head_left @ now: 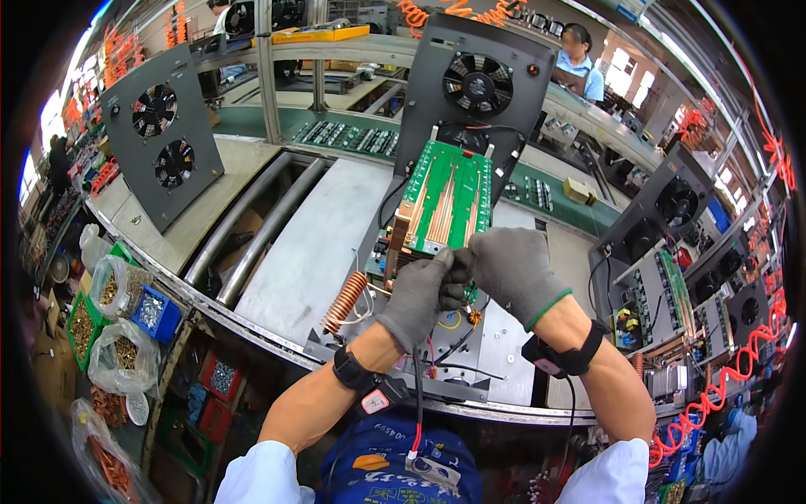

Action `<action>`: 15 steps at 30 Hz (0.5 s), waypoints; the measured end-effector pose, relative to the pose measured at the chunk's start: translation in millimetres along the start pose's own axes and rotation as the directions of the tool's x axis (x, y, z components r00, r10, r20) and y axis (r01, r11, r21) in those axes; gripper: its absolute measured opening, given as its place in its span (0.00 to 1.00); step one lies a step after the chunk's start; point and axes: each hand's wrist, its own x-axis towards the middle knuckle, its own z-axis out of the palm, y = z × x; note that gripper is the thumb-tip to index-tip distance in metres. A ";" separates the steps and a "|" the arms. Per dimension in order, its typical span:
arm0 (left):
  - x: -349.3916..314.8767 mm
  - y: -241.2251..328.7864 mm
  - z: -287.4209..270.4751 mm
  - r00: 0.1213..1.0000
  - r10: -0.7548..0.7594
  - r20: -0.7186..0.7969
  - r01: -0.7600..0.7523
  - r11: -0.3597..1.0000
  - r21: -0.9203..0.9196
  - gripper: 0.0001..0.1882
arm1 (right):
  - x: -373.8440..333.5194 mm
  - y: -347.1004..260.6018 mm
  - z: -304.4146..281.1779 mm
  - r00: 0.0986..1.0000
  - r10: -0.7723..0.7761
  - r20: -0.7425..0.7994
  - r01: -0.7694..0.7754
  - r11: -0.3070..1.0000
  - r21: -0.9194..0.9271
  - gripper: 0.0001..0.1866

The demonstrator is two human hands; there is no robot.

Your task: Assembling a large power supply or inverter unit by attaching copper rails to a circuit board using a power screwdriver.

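A green circuit board [443, 197] with copper strips stands in front of a dark grey panel [437, 63] that carries a black fan [477, 82]. At the board's near edge my left hand [421, 296], in a grey glove, has its fingers curled together. My right hand [516, 270], gloved alike, meets it there with the fingertips pinched. Whatever sits between the fingers is hidden. Left of my left hand is a copper coil [345, 301]. Below my hands lie a small toroid coil [474, 317] and loose wires, one ending in a white plug [412, 454].
A grey panel with two fans [164, 139] stands at the left, beside metal rollers [256, 227]. Bins and bags of screws [117, 344] sit lower left. More fan assemblies [672, 202] line the right, near a red coiled hose [722, 374]. A person [579, 67] is across the line.
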 end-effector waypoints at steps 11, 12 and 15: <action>2.8 0.1 -5.2 0.999 -0.015 0.034 0.015 1.000 0.011 0.16 | -3.4 3.1 9.5 1.000 0.003 -0.018 -0.001 0.989 0.149 0.10; 2.3 0.4 -5.9 0.999 -0.005 0.041 0.004 1.000 0.022 0.16 | -3.8 3.7 9.6 0.997 0.013 -0.076 0.002 0.982 0.189 0.10; 1.8 1.3 -6.2 0.997 -0.005 0.080 0.007 1.000 -0.029 0.14 | -5.0 5.2 9.9 0.976 -0.067 -0.206 0.108 0.974 0.198 0.10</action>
